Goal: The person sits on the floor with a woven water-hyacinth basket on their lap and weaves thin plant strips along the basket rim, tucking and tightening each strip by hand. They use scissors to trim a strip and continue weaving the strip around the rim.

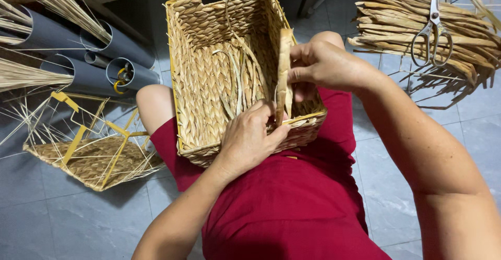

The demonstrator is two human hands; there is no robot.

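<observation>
A woven basket (209, 77) is sitting on the person's lap, its open top facing up at us, resting on the red clothing (292, 208). The left hand (249, 135) is pressing on the near rim, fingers curled down onto the weave and pinching the lower end of a flat straw strip (284, 72). The right hand (326, 64) is gripping that same strip higher up, thumb and fingers closed on it, holding it upright at the basket's right wall. Loose strands are lying inside the basket. Far right, scissors (432, 30) are resting on a bundle of dried straw (396, 20). On the left, a half-woven frame (94, 158) is lying on the tiled floor (62, 223), grey pipes (120, 46) beyond it.
</observation>
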